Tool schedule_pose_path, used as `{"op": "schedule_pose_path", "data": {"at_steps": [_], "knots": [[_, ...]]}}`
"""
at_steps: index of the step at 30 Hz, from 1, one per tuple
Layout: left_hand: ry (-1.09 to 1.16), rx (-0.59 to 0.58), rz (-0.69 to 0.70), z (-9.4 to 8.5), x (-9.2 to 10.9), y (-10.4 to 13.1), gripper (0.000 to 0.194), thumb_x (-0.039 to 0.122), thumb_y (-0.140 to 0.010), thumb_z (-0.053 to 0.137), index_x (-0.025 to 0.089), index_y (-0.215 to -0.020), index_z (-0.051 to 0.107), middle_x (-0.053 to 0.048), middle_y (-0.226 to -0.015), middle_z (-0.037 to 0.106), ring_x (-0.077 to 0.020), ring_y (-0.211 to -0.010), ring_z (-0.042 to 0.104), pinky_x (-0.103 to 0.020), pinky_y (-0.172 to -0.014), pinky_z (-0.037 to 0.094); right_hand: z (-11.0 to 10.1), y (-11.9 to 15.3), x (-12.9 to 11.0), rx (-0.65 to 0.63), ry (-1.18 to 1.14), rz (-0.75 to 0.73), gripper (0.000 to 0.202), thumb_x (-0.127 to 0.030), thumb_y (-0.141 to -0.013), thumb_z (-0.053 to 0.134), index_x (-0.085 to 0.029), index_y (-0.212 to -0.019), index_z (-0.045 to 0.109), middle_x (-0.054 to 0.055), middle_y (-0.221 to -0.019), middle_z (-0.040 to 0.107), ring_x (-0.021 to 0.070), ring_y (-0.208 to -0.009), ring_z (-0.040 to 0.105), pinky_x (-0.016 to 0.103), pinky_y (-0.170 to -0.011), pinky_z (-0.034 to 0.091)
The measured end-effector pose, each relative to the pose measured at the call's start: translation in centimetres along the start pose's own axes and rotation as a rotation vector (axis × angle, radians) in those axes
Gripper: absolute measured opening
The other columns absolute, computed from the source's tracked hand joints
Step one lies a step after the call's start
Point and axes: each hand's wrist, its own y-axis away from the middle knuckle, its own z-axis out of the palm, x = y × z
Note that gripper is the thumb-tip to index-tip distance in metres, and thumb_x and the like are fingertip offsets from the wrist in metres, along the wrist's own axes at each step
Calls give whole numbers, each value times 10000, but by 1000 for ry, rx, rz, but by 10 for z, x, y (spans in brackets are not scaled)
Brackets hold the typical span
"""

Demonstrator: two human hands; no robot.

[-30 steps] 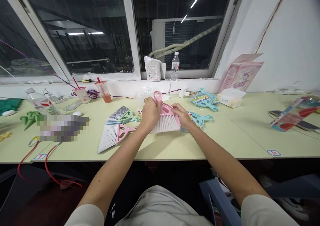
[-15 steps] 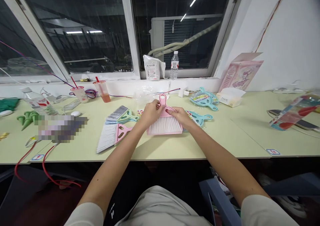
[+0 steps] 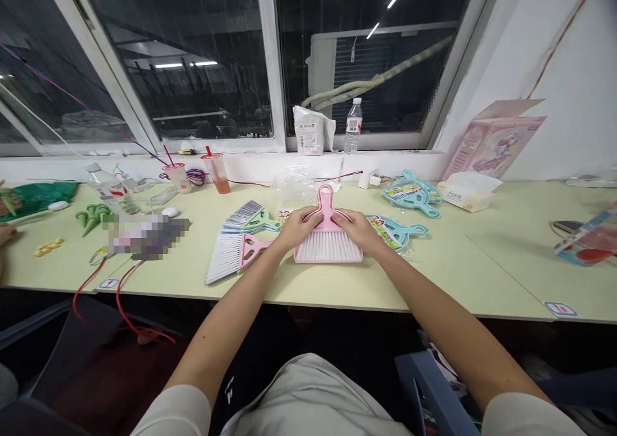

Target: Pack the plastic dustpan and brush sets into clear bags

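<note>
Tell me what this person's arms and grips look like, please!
The left sleeve and right sleeve are short and pale grey-white. Below them, the left forearm and right forearm are bare; the left has a tiny spot. The left grip and right grip wear no gloves, and no watch shows.

The held brush (image 3: 329, 245) hides most of the pink dustpan (image 3: 328, 261); the left hand (image 3: 299, 229) and wrist cover the lying pink brush's (image 3: 248, 248) handle end. Pixelation masks one item (image 3: 149, 236). Frame edges crop another person's hand (image 3: 6, 233) and a printed package (image 3: 590, 246)
</note>
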Motion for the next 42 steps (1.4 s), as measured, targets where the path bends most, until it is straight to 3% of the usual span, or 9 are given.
{"op": "schedule_pose_path", "data": {"at_steps": [12, 16, 26, 36, 42], "knots": [[11, -1, 11, 1, 1, 2, 316, 447, -954, 542, 197, -762, 558, 19, -734, 513, -154, -739, 462, -278, -722, 394, -1, 0, -2, -14, 32, -19, 370, -549, -857, 709, -198, -742, 715, 10, -783, 649, 201, -796, 560, 306, -767, 432], [27, 0, 8, 2, 0, 1, 316, 446, -951, 545, 202, -751, 530, 25, -721, 480, -154, -734, 445, -281, -713, 381, -1, 0, -1, -12, 37, -13, 359, -545, -857, 707, -200, -756, 727, 9, -773, 643, 204, -791, 558, 304, -755, 427], [52, 0, -11, 5, -3, 1, 281, 454, -935, 551, 201, -820, 589, 13, -760, 522, -165, -758, 474, -291, -728, 399, 0, -1, 0, 16, 91, 6, 430, -566, -879, 662, -206, -647, 632, -3, -659, 526, 171, -693, 462, 299, -675, 373], [97, 13, -36, 7, -4, 0, 227, 339, -890, 582, 214, -723, 493, 37, -680, 482, -142, -671, 449, -282, -653, 363, 1, 0, 2, -1, 142, -32, 476, -615, -892, 649, -200, -660, 671, 16, -672, 576, 186, -688, 498, 319, -680, 387], [95, 41, -43, 5, -3, -2, 304, 452, -948, 534, 196, -819, 636, -30, -823, 660, -196, -849, 605, -311, -806, 470, -3, -5, 8, 53, 89, 40, 480, -664, -850, 687, -204, -714, 709, 20, -712, 628, 194, -729, 550, 315, -706, 427]]}}
